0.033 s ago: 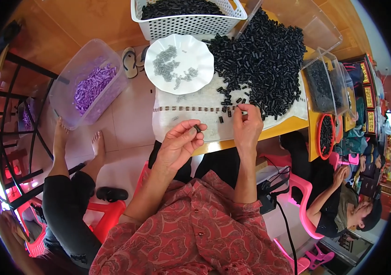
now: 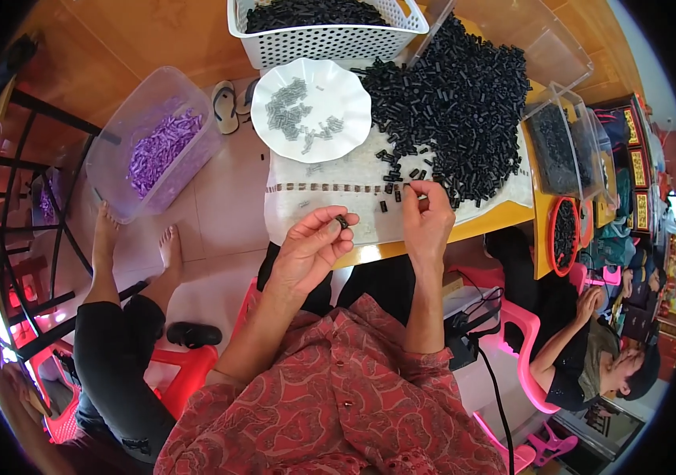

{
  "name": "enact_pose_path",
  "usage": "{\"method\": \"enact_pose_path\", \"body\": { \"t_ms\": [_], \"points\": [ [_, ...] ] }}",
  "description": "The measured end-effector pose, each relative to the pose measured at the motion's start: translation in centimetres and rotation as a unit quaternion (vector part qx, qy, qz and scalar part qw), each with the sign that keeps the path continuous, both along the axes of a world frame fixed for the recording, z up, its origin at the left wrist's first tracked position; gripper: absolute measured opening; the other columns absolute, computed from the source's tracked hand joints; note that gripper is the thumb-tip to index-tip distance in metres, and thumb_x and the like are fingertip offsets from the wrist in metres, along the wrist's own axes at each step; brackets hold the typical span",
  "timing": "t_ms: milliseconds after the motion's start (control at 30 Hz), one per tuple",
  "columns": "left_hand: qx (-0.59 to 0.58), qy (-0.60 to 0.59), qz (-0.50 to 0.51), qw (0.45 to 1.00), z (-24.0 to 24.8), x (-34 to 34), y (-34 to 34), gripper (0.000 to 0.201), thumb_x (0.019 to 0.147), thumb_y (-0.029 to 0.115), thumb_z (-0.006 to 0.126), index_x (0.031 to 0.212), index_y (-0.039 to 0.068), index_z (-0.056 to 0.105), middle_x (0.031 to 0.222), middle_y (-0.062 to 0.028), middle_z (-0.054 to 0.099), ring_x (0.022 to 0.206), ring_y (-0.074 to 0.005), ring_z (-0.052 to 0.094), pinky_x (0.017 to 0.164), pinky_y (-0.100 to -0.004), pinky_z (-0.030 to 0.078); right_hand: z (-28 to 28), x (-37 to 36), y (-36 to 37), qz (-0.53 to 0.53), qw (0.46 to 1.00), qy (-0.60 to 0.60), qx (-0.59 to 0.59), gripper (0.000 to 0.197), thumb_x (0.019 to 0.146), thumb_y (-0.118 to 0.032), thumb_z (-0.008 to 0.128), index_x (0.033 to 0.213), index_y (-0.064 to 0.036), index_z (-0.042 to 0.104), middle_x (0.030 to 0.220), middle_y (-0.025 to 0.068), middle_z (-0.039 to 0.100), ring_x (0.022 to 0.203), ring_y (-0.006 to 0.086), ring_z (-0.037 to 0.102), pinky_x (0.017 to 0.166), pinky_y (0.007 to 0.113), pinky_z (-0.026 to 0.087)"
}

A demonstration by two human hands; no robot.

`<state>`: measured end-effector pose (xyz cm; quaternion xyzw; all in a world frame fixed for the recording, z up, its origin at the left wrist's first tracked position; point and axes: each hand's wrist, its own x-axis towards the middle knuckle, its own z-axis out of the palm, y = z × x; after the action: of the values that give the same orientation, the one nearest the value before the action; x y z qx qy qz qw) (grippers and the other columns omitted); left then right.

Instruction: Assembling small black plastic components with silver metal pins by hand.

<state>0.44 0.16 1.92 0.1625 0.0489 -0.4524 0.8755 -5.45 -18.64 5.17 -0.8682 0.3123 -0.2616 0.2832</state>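
a view looking down over a person in a red patterned shirt (image 2: 330, 404) seated at a yellow table (image 2: 480, 223). nearest, the left hand (image 2: 310, 249) is raised just above the table's near edge, fingers curled, pinching a small dark cylindrical piece (image 2: 343, 221) between thumb and fingertips. just to its right, the right hand (image 2: 427, 218) rests on a white cloth (image 2: 314, 207) that covers the table, its fingertips closed together on something at the near edge of the scattered pieces; what it pinches is too small to make out. beyond the hands, a few loose black pieces lie on the cloth, and behind them spreads a large heap of small black tubular pieces (image 2: 457, 111). to the left of the heap sits a white scalloped plate (image 2: 346, 95) holding a small pile of grey pieces (image 2: 290, 107). at the far end stands a white perforated plastic basket (image 2: 322, 36) filled with more black pieces. to the right of the table are clear plastic containers (image 2: 563, 146) and a red bowl (image 2: 563, 236), also holding black pieces, near a second person seated low at the right. on the floor to the left, a clear tub of purple pieces (image 2: 156, 150) stands beside another person's bare feet (image 2: 136, 241), and a pair of sandals (image 2: 227, 107) lies further back.
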Motion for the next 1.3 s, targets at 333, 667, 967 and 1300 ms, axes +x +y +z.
{"method": "enact_pose_path", "body": {
  "t_ms": [333,667,967,1300],
  "points": [
    [0.005,-0.006,0.001,1.000,-0.4,-0.1,0.0,0.026,0.095,0.005,0.054,0.120,0.000,0.057,0.106,-0.0133,0.063,0.085,-0.0149,0.061,0.075,-0.0273,0.052,2.0,-2.1,4.6,0.147,0.833,-0.108,0.521,0.016,0.090,-0.001,0.061,0.105,0.0041,0.063,0.091,0.0124,0.069,0.070,0.0114,0.062,0.065,0.023,0.050],
    [-0.001,0.012,0.007,1.000,-0.2,-0.2,-0.2,0.025,0.093,0.004,0.056,0.118,-0.001,0.058,0.106,-0.0132,0.064,0.082,-0.0139,0.062,0.075,-0.0279,0.053,1.8,-2.6,5.3,0.148,0.819,-0.137,0.537,0.017,0.088,-0.002,0.064,0.104,0.0043,0.062,0.089,0.0120,0.068,0.074,0.0147,0.067,0.060,0.022,0.051],
    [0.000,0.014,0.005,1.000,-0.2,-0.3,-0.2,0.026,0.093,0.004,0.056,0.119,-0.001,0.058,0.107,-0.0135,0.064,0.081,-0.0139,0.062,0.077,-0.0288,0.055,1.8,-2.8,5.8,0.149,0.824,-0.145,0.527,0.018,0.086,0.000,0.066,0.103,0.0028,0.064,0.086,0.0080,0.069,0.072,0.0127,0.068,0.060,0.019,0.050],
    [0.025,0.004,0.009,1.000,-0.2,-0.5,-0.3,0.025,0.093,0.004,0.057,0.118,-0.002,0.059,0.103,-0.0126,0.065,0.079,-0.0132,0.062,0.074,-0.0273,0.055,2.3,-2.5,6.9,0.189,0.898,-0.133,0.375,0.014,0.086,0.006,0.063,0.100,0.0039,0.066,0.094,0.0085,0.063,0.079,0.0122,0.066,0.065,0.021,0.054]
  ]
}}
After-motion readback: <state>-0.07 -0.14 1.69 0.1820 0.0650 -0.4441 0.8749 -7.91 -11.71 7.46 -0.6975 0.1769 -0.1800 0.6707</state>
